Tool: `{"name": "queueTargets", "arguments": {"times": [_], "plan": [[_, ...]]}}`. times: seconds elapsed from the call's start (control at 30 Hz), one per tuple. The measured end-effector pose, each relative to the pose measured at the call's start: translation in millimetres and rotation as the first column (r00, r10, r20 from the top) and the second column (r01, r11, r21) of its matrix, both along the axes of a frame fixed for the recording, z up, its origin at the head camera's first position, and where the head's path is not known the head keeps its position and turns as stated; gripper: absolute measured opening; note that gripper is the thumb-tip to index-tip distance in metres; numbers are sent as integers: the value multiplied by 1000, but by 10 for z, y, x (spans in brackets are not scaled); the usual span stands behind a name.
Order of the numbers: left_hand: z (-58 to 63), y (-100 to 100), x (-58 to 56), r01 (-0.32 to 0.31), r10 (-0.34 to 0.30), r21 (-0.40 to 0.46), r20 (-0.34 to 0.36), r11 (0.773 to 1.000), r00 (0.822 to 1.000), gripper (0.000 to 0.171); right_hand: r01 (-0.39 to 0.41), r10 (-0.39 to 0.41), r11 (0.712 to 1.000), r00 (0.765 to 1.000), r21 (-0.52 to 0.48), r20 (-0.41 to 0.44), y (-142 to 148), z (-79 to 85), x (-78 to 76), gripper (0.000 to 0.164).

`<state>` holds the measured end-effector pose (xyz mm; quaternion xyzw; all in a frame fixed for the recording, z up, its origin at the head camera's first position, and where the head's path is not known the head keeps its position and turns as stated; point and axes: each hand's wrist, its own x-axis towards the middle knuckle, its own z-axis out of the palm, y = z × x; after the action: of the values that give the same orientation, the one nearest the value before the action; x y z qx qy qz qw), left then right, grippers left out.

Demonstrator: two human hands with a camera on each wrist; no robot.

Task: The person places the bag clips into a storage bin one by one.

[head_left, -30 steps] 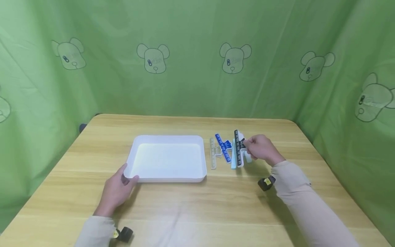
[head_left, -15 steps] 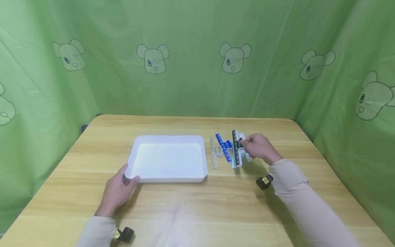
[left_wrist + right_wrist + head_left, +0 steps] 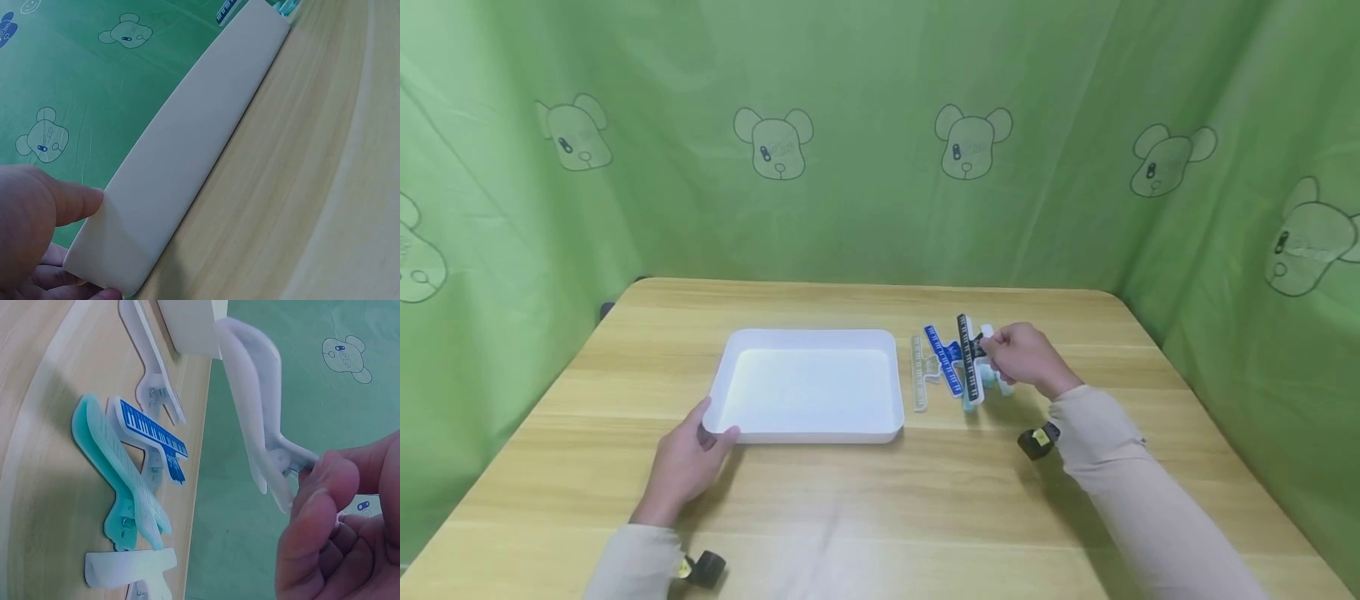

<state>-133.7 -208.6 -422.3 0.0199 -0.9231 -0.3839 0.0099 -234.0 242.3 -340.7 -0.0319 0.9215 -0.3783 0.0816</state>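
Observation:
My right hand (image 3: 1026, 358) pinches a black clip (image 3: 969, 358) printed with piano keys by its handle, above the other clips. In the right wrist view the held clip (image 3: 244, 400) shows a white side and hangs clear of the table. Below it lie a teal clip (image 3: 103, 447), a blue piano-key clip (image 3: 943, 358) and a white clip (image 3: 119, 567). A pale clear clip (image 3: 918, 375) lies closest to the white tray (image 3: 805, 437). My left hand (image 3: 681, 468) grips the tray's near left corner, thumb (image 3: 78, 203) on the front wall.
The wooden table (image 3: 850, 517) has its back edge near a green curtain (image 3: 865, 217) printed with bear heads. The curtain also hangs along both sides. A dark wrist camera (image 3: 1037, 442) sits under my right sleeve.
The black clip in my right hand has shifted slightly left, over the teal clip and toward the blue one. My left hand and the tray have stayed in place.

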Motion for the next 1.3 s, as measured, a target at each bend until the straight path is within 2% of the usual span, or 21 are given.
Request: {"name": "queueTargets", "arguments": {"times": [0.37, 0.67, 0.93, 1.3], "plan": [[19, 9, 1, -5, 6, -5, 39, 1000, 999, 73, -11, 11, 1000, 1000, 9, -3, -69, 16, 2, 29], [18, 3, 5, -3, 3, 1, 32, 1000, 999, 74, -19, 19, 1000, 1000, -3, 5, -150, 49, 12, 29], [10, 7, 0, -4, 3, 15, 24, 1000, 1000, 72, -22, 22, 999, 1000, -37, 4, -198, 23, -18, 28], [11, 26, 7, -7, 7, 2, 17, 1000, 1000, 73, -13, 14, 999, 1000, -34, 22, -280, 14, -33, 29]]}}
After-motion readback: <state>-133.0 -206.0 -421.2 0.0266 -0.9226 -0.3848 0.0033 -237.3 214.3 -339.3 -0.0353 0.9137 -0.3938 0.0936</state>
